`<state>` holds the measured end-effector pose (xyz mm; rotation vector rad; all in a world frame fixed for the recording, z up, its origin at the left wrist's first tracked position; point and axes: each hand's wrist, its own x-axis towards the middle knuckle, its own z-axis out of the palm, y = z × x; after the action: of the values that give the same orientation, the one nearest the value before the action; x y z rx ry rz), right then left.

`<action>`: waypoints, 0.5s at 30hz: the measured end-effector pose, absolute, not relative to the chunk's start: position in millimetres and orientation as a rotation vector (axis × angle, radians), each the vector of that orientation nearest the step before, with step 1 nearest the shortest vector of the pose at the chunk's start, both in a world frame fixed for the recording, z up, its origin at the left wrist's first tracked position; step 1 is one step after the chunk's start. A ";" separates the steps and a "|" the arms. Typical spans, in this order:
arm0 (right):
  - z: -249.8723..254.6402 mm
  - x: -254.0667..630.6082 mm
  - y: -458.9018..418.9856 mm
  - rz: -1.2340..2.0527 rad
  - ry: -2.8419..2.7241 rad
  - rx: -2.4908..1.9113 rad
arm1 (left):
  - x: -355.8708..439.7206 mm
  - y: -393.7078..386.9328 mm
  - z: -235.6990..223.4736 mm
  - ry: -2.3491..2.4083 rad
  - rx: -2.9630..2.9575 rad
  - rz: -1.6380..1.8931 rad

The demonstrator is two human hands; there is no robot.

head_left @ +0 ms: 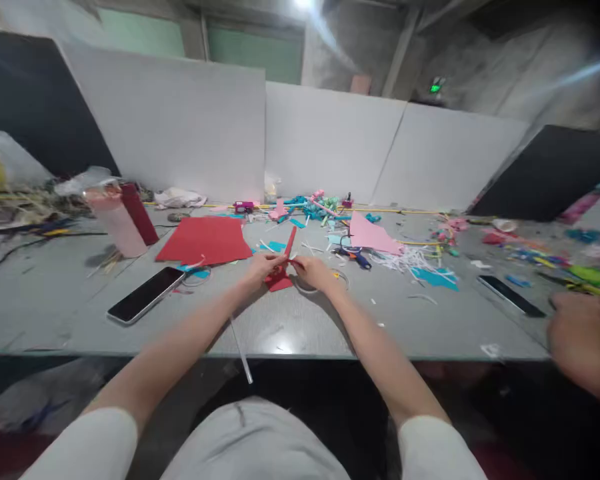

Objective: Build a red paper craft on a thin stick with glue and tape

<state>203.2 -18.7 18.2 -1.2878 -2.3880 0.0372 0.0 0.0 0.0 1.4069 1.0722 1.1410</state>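
Strip in hands, bottle contents unclear

Nothing can be read: the lit green sign at the back and the pale label on the magenta box are too small.

Both forearms forward, fingers close together

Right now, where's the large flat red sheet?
In the head view, the large flat red sheet lies left of the left hand, just beyond the black-screened phone.
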 end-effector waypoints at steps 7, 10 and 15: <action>13.8 204.6 -16.7 0.075 -2.389 -1.228 | -2.0 -3.8 3.3 1.054 1.413 1.117; 9.8 204.0 -14.3 0.089 -2.405 -1.154 | -1.1 -4.7 4.0 1.036 1.409 1.104; 8.6 202.7 -12.2 0.092 -2.391 -1.136 | 0.6 -4.3 4.9 1.011 1.411 1.124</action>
<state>202.7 -12.2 8.6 -1.1361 -2.3909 0.0917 0.6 -4.3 4.9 1.4113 1.0110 1.1240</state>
